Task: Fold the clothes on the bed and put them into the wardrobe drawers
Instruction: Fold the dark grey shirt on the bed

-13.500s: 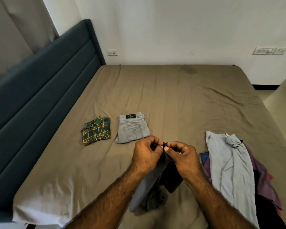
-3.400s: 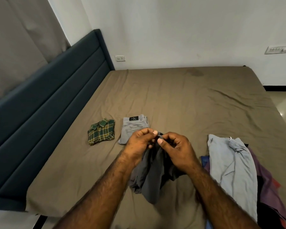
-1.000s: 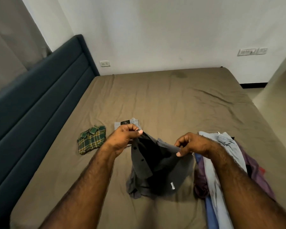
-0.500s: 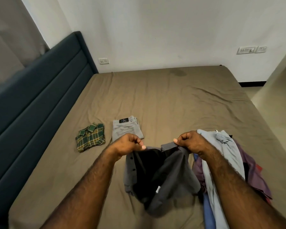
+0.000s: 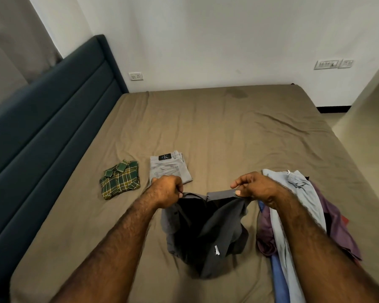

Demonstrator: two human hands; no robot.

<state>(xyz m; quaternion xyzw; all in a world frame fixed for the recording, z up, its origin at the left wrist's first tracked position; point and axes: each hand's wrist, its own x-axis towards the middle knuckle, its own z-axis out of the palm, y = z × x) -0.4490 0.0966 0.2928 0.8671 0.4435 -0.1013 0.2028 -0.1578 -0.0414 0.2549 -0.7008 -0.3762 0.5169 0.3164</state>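
Headboard (image 5: 42, 119): dark blue, padded, horizontal channels, along left side of view. Curtain (image 5: 13, 40): grey, hanging behind headboard, top left. Wall (image 5: 206, 36): white, faint smudges. Socket (image 5: 136, 76): white, low on wall, just right of headboard's end. Switch plates (image 5: 333, 64): two, side by side, on wall at right. Skirting (image 5: 330, 109): black strip at wall foot, far right. Floor (image 5: 368, 119): pale, glossy, at right.

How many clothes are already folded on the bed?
2: a green plaid shirt nearer the headboard, and grey jeans beside it, just beyond the left hand. Nothing folded shows elsewhere.
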